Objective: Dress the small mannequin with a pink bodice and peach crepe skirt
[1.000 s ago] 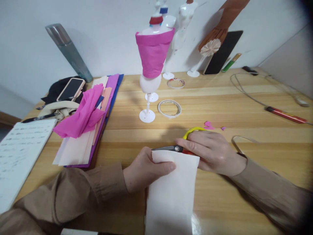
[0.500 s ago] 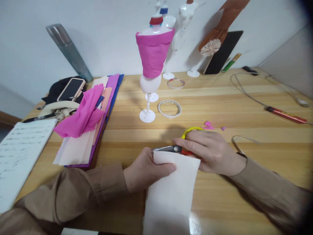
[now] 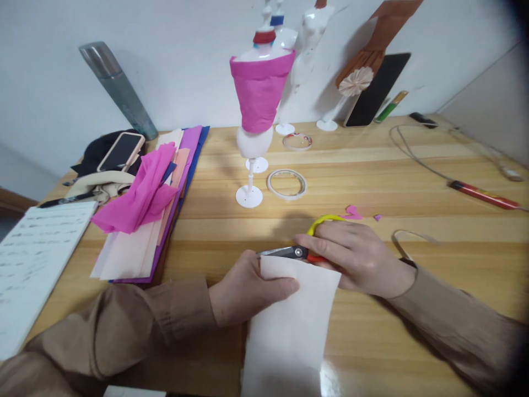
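My left hand pinches the top left part of a pale sheet of crepe paper, thumb lying over its front. The sheet hangs down toward the near edge of the view. In my right hand is a pair of scissors with yellow and red handles; my fingers wrap round them. The dark blades lie along the sheet's upper edge, tips beside my left hand, and their lower side is partly hidden by the paper. Beyond stands a small white mannequin wrapped in pink crepe paper.
Left lie stacked coloured papers, a crumpled pink piece, a phone and a notebook. Tape rolls sit near the mannequin. Pink scraps lie beyond my right hand. A red pen-like tool with a cord is at right.
Both hands, the scissors and the sheet stay almost in place. The sheet's upper right corner has shifted very slightly to the right.
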### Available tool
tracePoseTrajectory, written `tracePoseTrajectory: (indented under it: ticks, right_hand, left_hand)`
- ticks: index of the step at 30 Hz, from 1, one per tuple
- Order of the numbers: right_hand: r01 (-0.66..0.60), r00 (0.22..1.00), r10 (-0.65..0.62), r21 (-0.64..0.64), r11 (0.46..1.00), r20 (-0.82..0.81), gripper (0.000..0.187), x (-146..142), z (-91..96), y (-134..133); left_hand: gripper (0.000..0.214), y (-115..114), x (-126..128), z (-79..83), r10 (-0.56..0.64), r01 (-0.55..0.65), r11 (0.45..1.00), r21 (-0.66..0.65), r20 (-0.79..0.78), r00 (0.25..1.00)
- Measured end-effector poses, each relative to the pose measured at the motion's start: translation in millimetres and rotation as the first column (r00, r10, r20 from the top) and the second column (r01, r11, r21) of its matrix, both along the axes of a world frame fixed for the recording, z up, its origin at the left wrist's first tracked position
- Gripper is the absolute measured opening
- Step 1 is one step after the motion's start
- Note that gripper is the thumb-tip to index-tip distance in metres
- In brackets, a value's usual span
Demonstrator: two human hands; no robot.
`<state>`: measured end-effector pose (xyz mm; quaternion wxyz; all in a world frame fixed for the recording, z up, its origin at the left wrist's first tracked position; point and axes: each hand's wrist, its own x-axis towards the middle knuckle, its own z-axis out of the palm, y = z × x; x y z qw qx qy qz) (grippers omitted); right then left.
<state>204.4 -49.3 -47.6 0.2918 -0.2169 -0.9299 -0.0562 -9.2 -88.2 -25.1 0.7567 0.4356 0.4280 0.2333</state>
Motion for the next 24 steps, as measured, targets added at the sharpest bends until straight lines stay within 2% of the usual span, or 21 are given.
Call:
tracePoseTrajectory:
  ticks: [5,9,11,13,16,18,22,24]
  right_hand:
    - [-0.01,1.0,0.009,0.007,1.0,0.011,0.026,0,-0.3,1]
    - [0.008,1.0,-0.009,0.021,1.0,0.025,0.026,0,-0.7,0]
    - [0.072,0.997,-0.073,0.021,0.997,0.033,0.026,1,-0.8,0]
    - [0.234,0.972,-0.233,-0.021,0.972,0.038,0.028,4,-0.5,2]
    - [0.507,0.859,-0.513,-0.157,0.848,0.003,0.04,15,1.5,12]
    - [0.613,0.776,-0.631,-0.222,0.758,-0.012,0.047,28,4.6,22]
    - [0.769,0.621,-0.778,-0.264,0.581,0.094,0.055,60,13.4,42]
    - [0.804,0.584,-0.798,-0.245,0.542,0.152,0.045,75,15.1,49]
  left_hand:
    - [0.025,0,-1,-0.9,-0.012,0.012,1.0,0.021,0.0,1.0]
    - [0.033,1,-2,-2.5,-0.027,0.025,0.999,0.035,0.078,0.997]
    - [0.036,2,-2,-4.3,-0.018,0.014,1.0,0.027,0.126,0.992]
    - [0.04,1,-3,-5.7,0.013,-0.012,1.0,-0.009,0.159,0.987]
    - [0.046,0,-5,-5.2,0.065,-0.058,0.997,-0.047,0.168,0.984]
    - [0.046,1,-5,-3.4,0.068,-0.063,0.997,-0.038,0.17,0.983]
    - [0.042,5,-7,-2.6,0.091,-0.089,0.996,-0.016,0.193,0.977]
    - [0.037,9,-8,-4.9,0.174,-0.172,0.985,-0.025,0.21,0.962]
